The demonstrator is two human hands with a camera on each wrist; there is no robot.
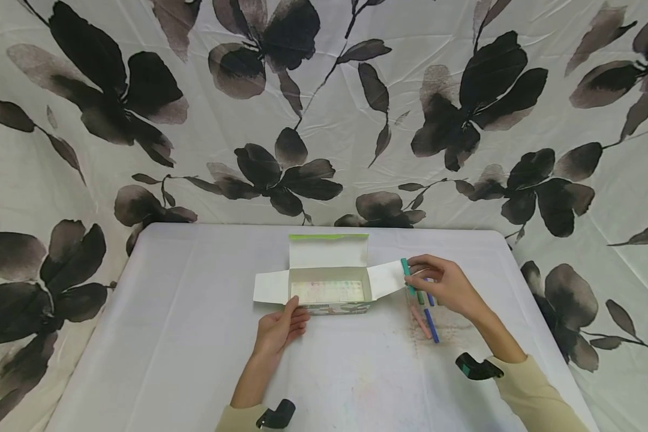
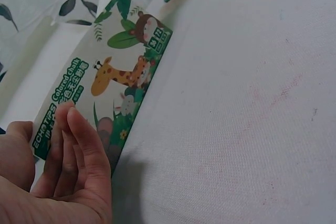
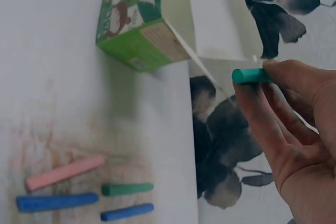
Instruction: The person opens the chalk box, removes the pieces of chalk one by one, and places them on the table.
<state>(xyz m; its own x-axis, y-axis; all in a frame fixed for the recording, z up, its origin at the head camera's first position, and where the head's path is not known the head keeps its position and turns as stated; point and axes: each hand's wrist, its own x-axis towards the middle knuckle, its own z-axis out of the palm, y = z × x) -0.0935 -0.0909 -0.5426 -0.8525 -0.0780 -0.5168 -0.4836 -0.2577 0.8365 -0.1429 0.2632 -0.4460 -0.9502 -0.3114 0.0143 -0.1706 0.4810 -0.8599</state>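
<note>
An open colored chalk box [image 1: 340, 309] stands on the table with its lid up and side flaps spread; pale chalk-dusted material shows inside. My left hand [image 1: 278, 330] grips the box's front left corner, thumb at the rim and fingers against the printed front [image 2: 126, 72]. Beyond the right flap, my right hand [image 1: 448, 285] pinches a teal chalk stick [image 3: 249, 75] between thumb and fingers, held above the table. Below it lie a pink chalk stick [image 3: 65, 172], a longer-looking blue chalk stick [image 3: 58, 202], a green chalk stick [image 3: 127, 189] and another blue one [image 3: 127, 212].
A white cloth covers the table [image 1: 194, 336], with colored chalk dust [image 1: 453, 330] around the sticks on the right. Behind the table's back edge hangs a floral curtain [image 1: 356, 180]. Both wrists carry small black cameras.
</note>
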